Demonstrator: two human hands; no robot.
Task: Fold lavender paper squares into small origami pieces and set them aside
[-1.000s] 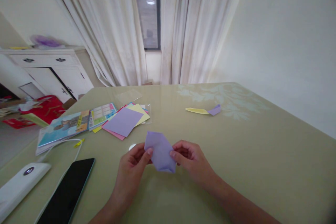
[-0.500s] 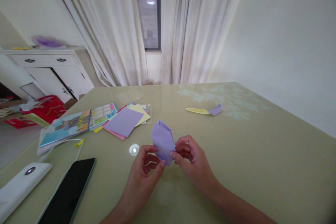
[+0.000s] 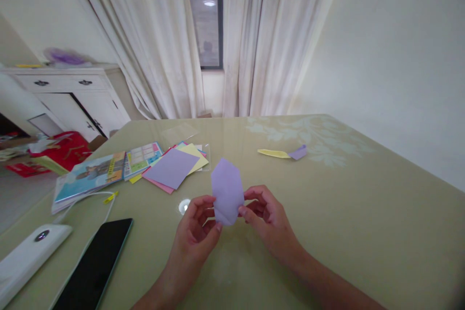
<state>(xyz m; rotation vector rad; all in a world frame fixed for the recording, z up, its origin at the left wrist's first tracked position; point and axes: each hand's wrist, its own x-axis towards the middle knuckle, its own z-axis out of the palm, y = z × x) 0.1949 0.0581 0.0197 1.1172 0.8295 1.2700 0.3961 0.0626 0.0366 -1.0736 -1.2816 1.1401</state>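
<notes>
A folded lilac paper piece (image 3: pixel 227 189) with a pointed top stands upright above the table, held between both hands. My left hand (image 3: pixel 198 230) pinches its lower left edge with thumb and fingertips. My right hand (image 3: pixel 267 220) pinches its lower right edge. Both hands hover just over the olive-green table (image 3: pixel 363 213), near its front middle.
A stack of coloured paper sheets (image 3: pixel 174 167) and booklets (image 3: pixel 94 177) lies to the left. A black phone (image 3: pixel 94 266), a white device (image 3: pixel 25 259) and a cable sit at front left. Folded yellow and lilac pieces (image 3: pixel 281 153) lie farther back. White cabinet (image 3: pixel 69 99) stands left.
The lilac piece turned from lying tilted to standing upright with its point up, and rose slightly. Both hands shifted their grip to its lower edges.
</notes>
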